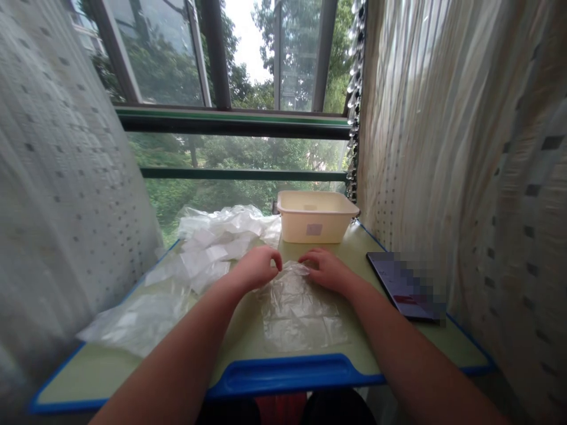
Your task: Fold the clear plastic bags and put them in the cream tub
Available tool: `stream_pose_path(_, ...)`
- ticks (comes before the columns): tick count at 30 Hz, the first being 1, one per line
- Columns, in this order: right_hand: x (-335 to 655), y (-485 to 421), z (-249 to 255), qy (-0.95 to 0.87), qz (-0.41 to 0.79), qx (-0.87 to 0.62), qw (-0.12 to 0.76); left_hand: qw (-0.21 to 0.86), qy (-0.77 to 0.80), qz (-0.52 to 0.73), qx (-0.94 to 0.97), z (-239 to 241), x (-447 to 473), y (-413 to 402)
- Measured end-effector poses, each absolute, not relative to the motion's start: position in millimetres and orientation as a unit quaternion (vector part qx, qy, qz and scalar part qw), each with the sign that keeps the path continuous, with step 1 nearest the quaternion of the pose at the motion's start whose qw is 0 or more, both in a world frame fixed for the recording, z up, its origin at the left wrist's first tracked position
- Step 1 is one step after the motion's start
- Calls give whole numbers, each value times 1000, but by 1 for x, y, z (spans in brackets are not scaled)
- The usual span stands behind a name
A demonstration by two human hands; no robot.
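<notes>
A clear, creased plastic bag [303, 316] lies flat on the table in front of me, its far edge bunched up a little. At the left of that far edge is my left hand [262, 267], fingers curled down and closed on the plastic; the thumb tip is mostly hidden. My right hand [326, 270] pinches the bunched edge from the other side, with its fingers bent inward. A small gap separates the two hands. Just beyond them stands a cream plastic bin [313, 227] with a small label on its front.
A loose heap of clear plastic bags [217, 245] covers the table's left side, with another bag [137, 321] nearer me. A tablet [398, 286] lies at the right. The pale green table [239, 345] has a blue rim and tray groove. Curtains flank it; a window is behind.
</notes>
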State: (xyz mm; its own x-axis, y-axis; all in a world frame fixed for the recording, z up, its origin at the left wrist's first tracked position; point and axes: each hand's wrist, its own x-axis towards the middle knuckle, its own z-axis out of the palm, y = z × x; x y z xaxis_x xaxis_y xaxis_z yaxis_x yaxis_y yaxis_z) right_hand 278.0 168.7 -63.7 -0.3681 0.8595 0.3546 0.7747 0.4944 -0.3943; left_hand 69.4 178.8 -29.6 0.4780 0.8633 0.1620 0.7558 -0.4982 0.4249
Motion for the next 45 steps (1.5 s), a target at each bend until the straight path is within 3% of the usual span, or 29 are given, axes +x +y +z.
stream_pose_path(15,263,152,-51,-798,112,-465,366,189,503,171,826,-47,71,194)
stream_pose_path(25,259,143,-44,-858,118,-398,302,192,504,172,825,-46,69,194)
stream_pose_path(32,267,132,-28,-865,202,-403,222,190,512,152,824,-44,67,192)
stream_pose_path(38,279,143,-28,-788,191,-501,304,174,534,103,821,-35,58,187)
stream_pose_path(45,275,158,-54,-819,138,-501,244,138,528,83,834,-35,54,184)
